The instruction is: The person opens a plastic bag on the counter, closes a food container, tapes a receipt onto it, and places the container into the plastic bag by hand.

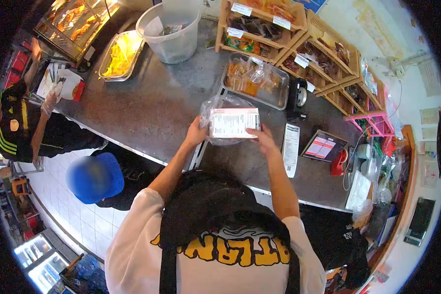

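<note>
Both hands hold a packet with a printed white label [229,123] over the dark counter [152,105]. Part of a clear plastic bag [208,105] shows around the packet. My left hand [196,132] grips its left side through the bag. At the right edge, my right hand [263,138] has its thumb on the label and its fingers underneath. A metal tray of bagged food [254,81] lies just beyond. Right of my right hand, a long printed slip [291,149] lies flat, with a tablet [323,146] beside it.
A clear plastic bucket [169,39] and a tray of yellow food [120,56] stand at the back left. Wooden racks [259,27] of packets line the back right. One person [22,117] works at the left; another in a blue cap [95,179] is nearer.
</note>
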Tool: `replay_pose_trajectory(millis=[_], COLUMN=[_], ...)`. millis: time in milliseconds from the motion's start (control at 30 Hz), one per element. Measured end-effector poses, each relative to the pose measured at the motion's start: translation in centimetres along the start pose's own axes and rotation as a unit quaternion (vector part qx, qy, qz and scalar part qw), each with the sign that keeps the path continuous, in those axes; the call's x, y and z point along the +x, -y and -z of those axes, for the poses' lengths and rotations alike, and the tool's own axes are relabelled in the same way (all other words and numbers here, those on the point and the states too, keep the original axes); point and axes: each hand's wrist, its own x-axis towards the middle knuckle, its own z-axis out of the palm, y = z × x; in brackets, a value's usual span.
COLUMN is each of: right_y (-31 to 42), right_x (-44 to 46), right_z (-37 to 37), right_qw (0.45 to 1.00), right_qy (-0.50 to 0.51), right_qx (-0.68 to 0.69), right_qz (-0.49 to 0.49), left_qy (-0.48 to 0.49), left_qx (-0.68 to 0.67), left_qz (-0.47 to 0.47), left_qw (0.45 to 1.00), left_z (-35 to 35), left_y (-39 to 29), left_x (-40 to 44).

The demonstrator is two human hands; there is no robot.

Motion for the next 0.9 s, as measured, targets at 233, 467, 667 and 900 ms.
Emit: replay_pose_trajectory(millis=[233,467,667,900], right_y=[-0.7,-0.5,-0.9,-5.4], right_x=[-3.4,-4.2,-3.7,0.7], right_z=[1.1,0.2,0.3,4.9], right_qw=[0.993,0.995,0.997,0.997], right_qy=[-0.011,-0.050,0.009,-0.046], right_qx=[0.119,-0.042,-0.077,0.059], right_qz=[0.001,0.073,0.023,-0.015], left_qy=[0.162,0.141,0.152,0.080], left_qx=[-0.023,-0.034,-0.041,0.075], left_qz=[-0.004,-0.079,0.068,-0.009], left_qw=[0.986,0.986,0.985,0.994], left_z=[-0.6,-0.6,-1.4,-2.0], left_y=[1.0,1.9,-1.4,2.4], left_x=[-1.3,-2.1,-3.6,-1.9])
